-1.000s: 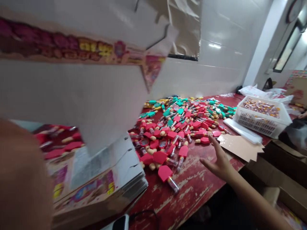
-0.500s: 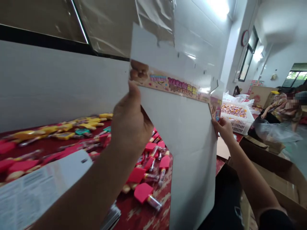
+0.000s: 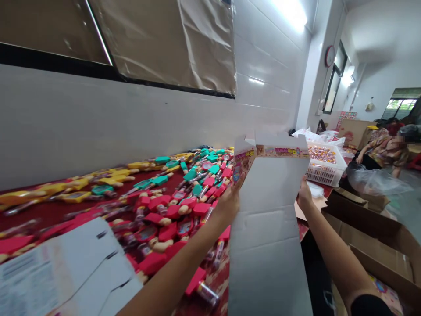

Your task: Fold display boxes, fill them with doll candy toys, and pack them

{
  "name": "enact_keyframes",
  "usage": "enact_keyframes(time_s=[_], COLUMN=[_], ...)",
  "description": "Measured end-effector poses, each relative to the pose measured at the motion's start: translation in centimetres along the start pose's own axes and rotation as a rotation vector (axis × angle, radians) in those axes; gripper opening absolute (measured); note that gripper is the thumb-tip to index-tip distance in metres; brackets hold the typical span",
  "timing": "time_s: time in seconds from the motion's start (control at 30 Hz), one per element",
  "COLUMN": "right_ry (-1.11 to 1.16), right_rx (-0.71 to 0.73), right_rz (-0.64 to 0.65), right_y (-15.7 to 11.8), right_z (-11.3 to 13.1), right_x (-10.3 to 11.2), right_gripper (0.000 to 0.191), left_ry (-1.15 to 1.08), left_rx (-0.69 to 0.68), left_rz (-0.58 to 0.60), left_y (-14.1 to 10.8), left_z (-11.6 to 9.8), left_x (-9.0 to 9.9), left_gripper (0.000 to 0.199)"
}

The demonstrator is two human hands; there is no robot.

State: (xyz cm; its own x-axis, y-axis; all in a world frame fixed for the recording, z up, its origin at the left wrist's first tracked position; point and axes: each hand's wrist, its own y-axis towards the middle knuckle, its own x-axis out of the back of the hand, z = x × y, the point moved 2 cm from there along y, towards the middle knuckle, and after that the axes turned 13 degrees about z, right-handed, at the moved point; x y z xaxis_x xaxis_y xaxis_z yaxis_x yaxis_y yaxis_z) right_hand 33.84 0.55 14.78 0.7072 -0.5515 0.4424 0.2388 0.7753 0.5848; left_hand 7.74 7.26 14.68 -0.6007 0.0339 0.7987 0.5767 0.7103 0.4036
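In the head view I hold up a partly folded white cardboard display box point(image 3: 272, 215), with a printed strip along its upper edge. My left hand point(image 3: 230, 202) grips its left edge just under a folded printed side flap. On the opposite edge, my right hand point(image 3: 305, 196) is closed, its fingers partly hidden by the board. Beneath my left arm lie many red paddle-shaped toys point(image 3: 167, 232) with clear tubes of small sweets. Green ones point(image 3: 194, 173) and yellow ones point(image 3: 113, 180) are heaped behind them.
A printed white cardboard piece point(image 3: 75, 267) lies at the lower left. A white plastic basket point(image 3: 329, 175) filled with small wrapped items stands at right. Below it is an open brown carton point(image 3: 371, 237). A person point(image 3: 383, 147) sits farther back. The wall point(image 3: 148, 118) borders the table.
The box has moved lower and to the right, and its printed left flap is now folded at an angle. My left hand has shifted right with it, uncovering more of the toys.
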Motion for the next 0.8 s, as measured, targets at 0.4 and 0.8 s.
enact_keyframes(time_s=[0.4,0.8], right_ry=[-0.556,-0.785], right_rx=[0.158,0.059], right_rz=[-0.074,0.582], right_y=[0.6,-11.3], right_z=[5.4,3.5], right_x=[5.7,-8.8], right_gripper=[0.066,0.04], left_ry=[0.122,-0.69], left_rx=[-0.109,0.279], left_rz=[0.13,0.133], left_y=[-0.8,-10.9], left_z=[7.6,10.8], left_x=[-8.1,-8.0], left_gripper=[0.051,0.069])
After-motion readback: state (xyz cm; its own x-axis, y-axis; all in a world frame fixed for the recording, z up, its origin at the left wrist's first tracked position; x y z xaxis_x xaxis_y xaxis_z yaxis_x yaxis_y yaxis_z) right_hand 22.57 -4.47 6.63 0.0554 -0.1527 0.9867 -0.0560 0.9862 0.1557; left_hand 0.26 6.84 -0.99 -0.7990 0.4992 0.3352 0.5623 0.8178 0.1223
